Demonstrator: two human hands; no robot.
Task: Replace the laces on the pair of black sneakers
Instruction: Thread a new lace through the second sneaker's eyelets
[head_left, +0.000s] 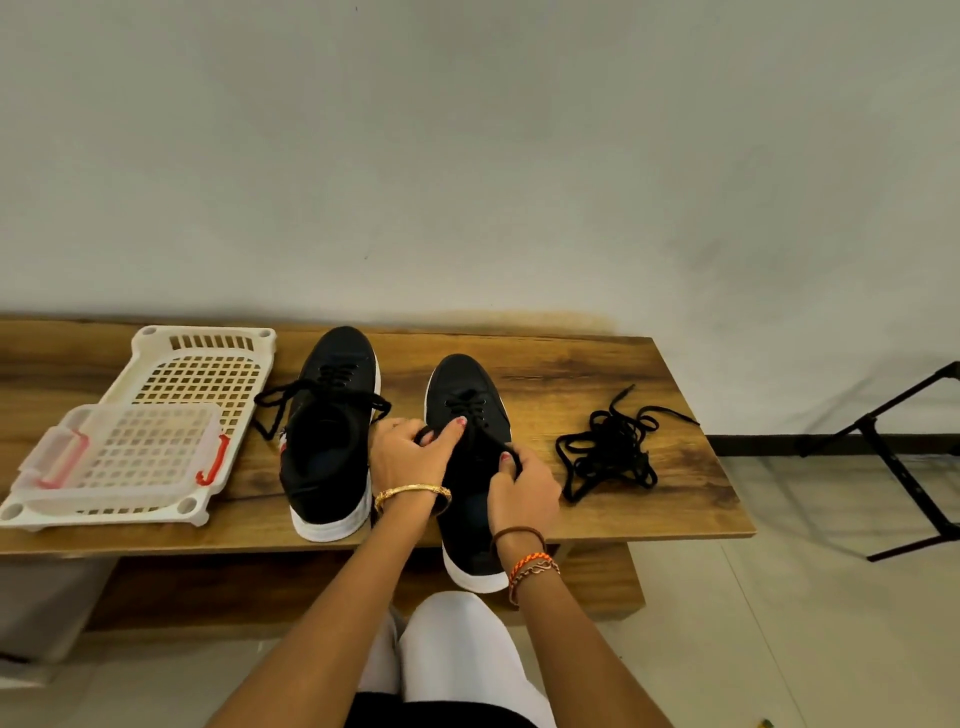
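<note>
Tying off the right sneaker (470, 415) on the surface (597, 374) goes best with even tension: left hand (410, 457) and right hand (524, 491) each have fingers pinching a lace (485, 439) end, so draw both loops snug together, keeping the old laces (608, 452) aside

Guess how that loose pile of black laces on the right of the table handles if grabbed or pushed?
The loose black laces lie in a tangled heap of loops, so they are probably floppy and would likely lift as one snarl. They look thin and light; a push would likely drag them across the wooden table, not roll them.
</note>
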